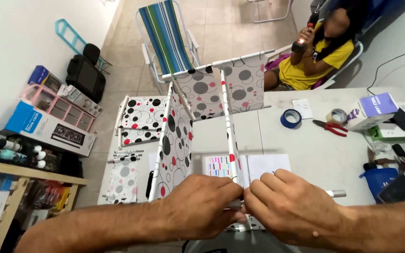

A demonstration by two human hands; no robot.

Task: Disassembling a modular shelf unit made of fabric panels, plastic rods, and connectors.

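A frame of white tubes with white fabric panels dotted in black, grey and red point(198, 100) stands on the white table point(324, 150). My left hand point(202, 206) and my right hand point(291, 211) meet at the near lower end of one white tube point(230, 140), fingers pinched on a joint there. Both hands hide the joint itself. More dotted fabric panels point(141, 119) and loose tubes point(125, 157) lie on the floor to the left.
An open spiral notebook point(254, 166) lies under the frame. Blue tape point(290, 118), a beige tape roll point(337, 115), red pliers point(330, 126), boxes point(373, 110) and a phone point(399, 187) lie at right. A seated person in yellow point(315, 56) holds a tool. A striped folding chair point(165, 35) stands behind.
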